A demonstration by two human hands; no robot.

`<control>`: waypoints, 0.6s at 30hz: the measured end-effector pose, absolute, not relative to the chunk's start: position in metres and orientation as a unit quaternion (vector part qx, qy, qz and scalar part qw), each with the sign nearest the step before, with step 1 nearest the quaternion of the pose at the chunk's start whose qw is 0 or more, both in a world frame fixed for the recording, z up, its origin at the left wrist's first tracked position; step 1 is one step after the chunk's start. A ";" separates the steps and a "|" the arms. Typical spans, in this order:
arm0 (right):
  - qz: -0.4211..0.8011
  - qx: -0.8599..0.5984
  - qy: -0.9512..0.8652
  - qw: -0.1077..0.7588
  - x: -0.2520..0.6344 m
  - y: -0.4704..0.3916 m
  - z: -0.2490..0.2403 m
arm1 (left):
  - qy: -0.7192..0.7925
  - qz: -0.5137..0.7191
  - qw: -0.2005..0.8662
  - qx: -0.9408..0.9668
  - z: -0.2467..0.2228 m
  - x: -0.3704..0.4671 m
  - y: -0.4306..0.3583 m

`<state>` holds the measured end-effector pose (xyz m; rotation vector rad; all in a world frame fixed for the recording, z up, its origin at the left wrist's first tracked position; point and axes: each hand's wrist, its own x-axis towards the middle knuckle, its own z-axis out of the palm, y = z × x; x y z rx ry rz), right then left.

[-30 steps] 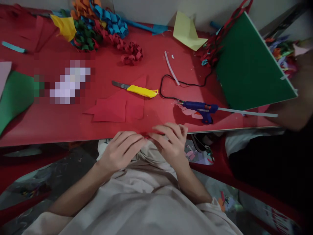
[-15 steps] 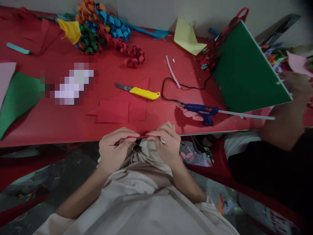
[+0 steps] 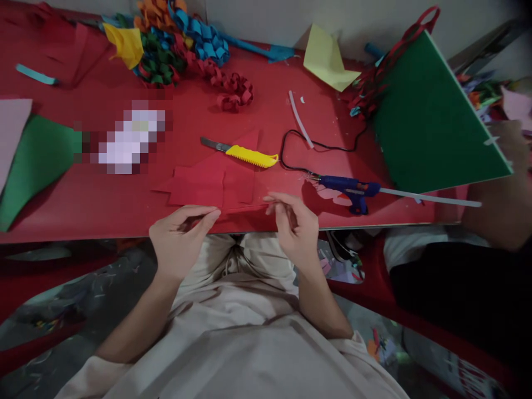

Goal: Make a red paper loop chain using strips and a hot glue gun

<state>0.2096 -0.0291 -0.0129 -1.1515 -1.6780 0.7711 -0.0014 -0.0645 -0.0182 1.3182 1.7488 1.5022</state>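
My left hand (image 3: pixel 178 238) pinches one end of a thin red paper strip (image 3: pixel 245 209) between thumb and fingertips, just above the table's front edge. The strip stretches rightward towards my right hand (image 3: pixel 297 230). There the fingers are loosely apart around its far end, slightly blurred; whether they touch it I cannot make out. Behind the strip lie red paper pieces (image 3: pixel 195 185) with pointed edges. A yellow box cutter (image 3: pixel 251 156), blade out to the left, rests partly over them. Right of it is a blue glue gun (image 3: pixel 347 185) with a long white glue stick in its back.
A green board (image 3: pixel 436 122) leans at the right, with a co-worker's arm (image 3: pixel 499 205) beside it. Curled paper chains (image 3: pixel 199 50) lie along the back. A black cord (image 3: pixel 286 147) loops near a loose glue stick (image 3: pixel 300 119). Green paper (image 3: pixel 41 147) is at the left.
My hands have moved apart and up over the table edge, drawing the red strip into view between them. My right fingers have loosened from a pinch. The camera view has shifted slightly.
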 end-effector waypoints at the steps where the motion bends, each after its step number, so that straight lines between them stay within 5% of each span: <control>1: 0.322 -0.467 -0.684 0.459 0.209 -0.029 -0.013 | 0.638 0.549 0.239 0.485 -0.017 0.000 -0.064; 8: 0.430 -0.482 -0.636 0.422 0.210 -0.026 -0.018 | 0.638 0.509 0.244 0.523 -0.015 -0.001 -0.061; 18: 0.458 -0.471 -0.584 0.477 0.214 -0.012 -0.001 | 0.522 0.379 0.317 0.695 -0.004 -0.013 -0.056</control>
